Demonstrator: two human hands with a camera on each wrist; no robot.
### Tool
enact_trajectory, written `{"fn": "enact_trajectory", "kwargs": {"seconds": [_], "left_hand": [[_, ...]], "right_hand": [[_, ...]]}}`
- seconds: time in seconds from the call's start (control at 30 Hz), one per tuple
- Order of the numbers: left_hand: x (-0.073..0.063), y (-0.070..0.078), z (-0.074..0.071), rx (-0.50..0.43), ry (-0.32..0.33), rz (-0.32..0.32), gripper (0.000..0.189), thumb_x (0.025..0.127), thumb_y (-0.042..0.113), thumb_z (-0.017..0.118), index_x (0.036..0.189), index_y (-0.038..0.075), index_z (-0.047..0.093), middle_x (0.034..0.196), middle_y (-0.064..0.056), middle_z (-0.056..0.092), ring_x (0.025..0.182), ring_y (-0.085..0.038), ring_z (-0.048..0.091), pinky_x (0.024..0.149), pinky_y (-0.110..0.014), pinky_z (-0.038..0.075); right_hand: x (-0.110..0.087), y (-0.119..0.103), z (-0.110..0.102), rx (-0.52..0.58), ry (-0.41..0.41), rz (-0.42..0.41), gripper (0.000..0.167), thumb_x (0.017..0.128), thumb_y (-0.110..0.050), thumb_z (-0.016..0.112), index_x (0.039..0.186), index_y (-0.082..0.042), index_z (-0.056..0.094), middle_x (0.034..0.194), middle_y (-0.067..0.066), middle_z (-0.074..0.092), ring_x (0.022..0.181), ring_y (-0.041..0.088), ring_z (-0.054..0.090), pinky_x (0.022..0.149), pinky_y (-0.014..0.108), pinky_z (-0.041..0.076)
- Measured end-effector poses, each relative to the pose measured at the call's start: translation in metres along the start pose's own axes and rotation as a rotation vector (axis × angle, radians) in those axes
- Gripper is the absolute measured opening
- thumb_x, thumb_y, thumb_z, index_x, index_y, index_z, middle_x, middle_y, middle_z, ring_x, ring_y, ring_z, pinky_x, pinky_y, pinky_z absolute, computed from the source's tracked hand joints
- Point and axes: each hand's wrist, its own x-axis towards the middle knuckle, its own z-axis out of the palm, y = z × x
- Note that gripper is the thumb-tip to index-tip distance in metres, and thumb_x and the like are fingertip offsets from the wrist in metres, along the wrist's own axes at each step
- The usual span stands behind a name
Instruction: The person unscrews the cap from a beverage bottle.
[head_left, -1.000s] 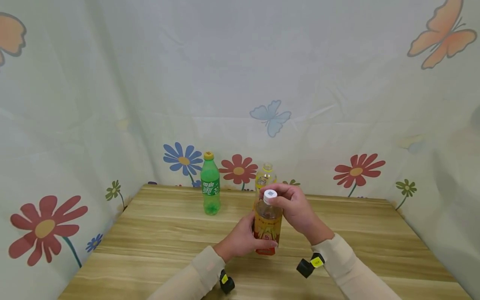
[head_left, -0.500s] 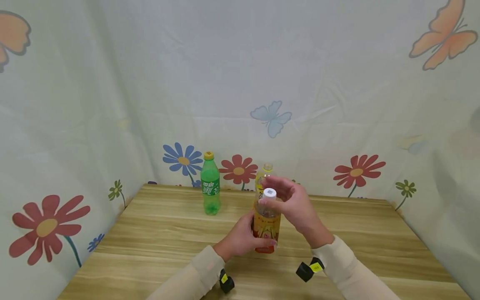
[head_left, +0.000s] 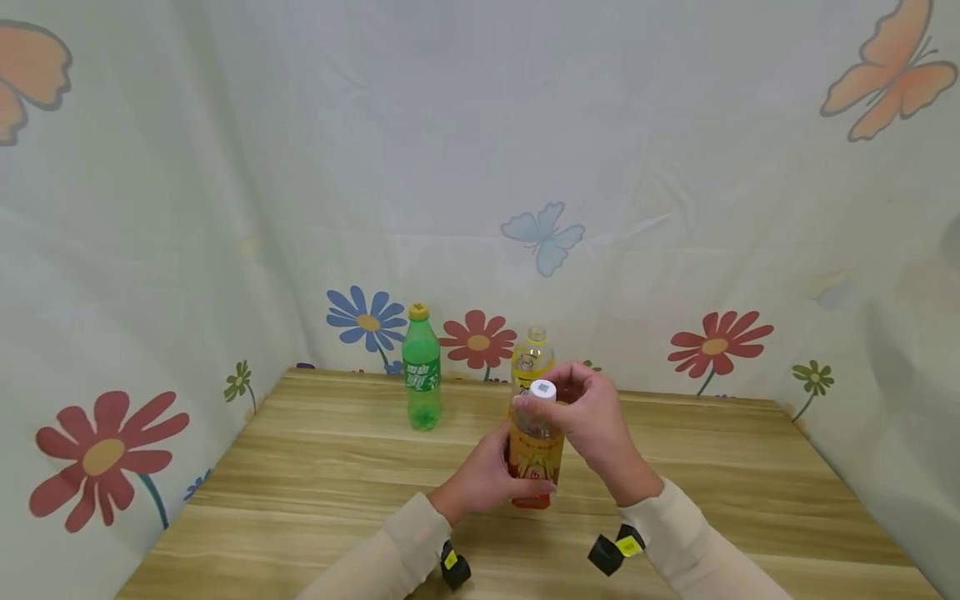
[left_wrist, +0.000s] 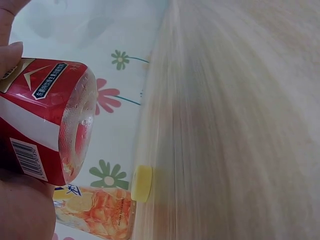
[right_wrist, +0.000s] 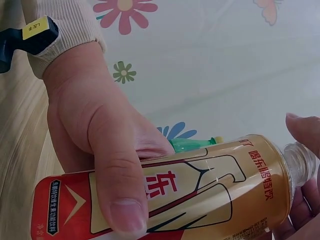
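Observation:
A drink bottle with a red and gold label is upright in front of me in the head view. My left hand grips it round the lower body, and its base shows raised off the table in the left wrist view. At the white bottle cap, my right hand pinches with thumb in front and fingers behind. The right wrist view shows the left thumb lying across the label and the clear neck close to the right fingers.
Behind the held bottle stands an uncapped clear bottle with yellow markings. A loose yellow cap lies on the table near it. To the left is a green bottle with a yellow cap. Printed cloth encloses the wooden table.
Half a second ago the right fingers were spread away from the white cap; now they have come back round it. The left hand keeps its grip on the bottle, which has barely moved.

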Motion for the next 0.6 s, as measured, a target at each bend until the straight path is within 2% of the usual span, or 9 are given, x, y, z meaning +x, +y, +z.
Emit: {"fn": "enact_trajectory", "kwargs": {"seconds": [0.17, 0.43, 0.6], "left_hand": [[0.0001, 0.0002, 0.0, -0.006, 0.003, -0.006, 0.07, 0.087, 0.034, 0.083, 0.143, 0.044, 0.043, 0.135, 0.016, 0.06, 0.119, -0.008, 0.062, 0.108, -0.038, 0.052], [0.0001, 0.0006, -0.0005, -0.024, -0.003, -0.009, 0.071, 0.086, 0.034, 0.084, 0.143, 0.043, 0.043, 0.134, 0.015, 0.061, 0.118, -0.009, 0.063, 0.107, -0.038, 0.052], [0.001, -0.001, -0.0006, -0.025, -0.004, -0.021, 0.07, 0.086, 0.036, 0.084, 0.142, 0.043, 0.044, 0.133, 0.015, 0.061, 0.118, -0.009, 0.063, 0.107, -0.039, 0.052]], "right_hand": [[-0.0004, -0.0002, -0.0016, 0.021, -0.016, -0.004, 0.04, 0.081, -0.028, 0.089, 0.108, -0.005, 0.07, 0.109, 0.009, 0.068, 0.1, 0.028, 0.067, 0.089, 0.033, 0.057], [0.0039, 0.004, -0.0062, 0.023, -0.079, -0.023, 0.033, 0.088, -0.026, 0.083, 0.113, -0.006, 0.073, 0.112, 0.006, 0.069, 0.101, 0.021, 0.068, 0.092, 0.031, 0.056], [0.0078, 0.008, -0.009, 0.081, -0.134, -0.06, 0.031, 0.093, -0.02, 0.076, 0.117, 0.0, 0.071, 0.111, 0.003, 0.07, 0.103, 0.016, 0.067, 0.093, 0.029, 0.056]]}}
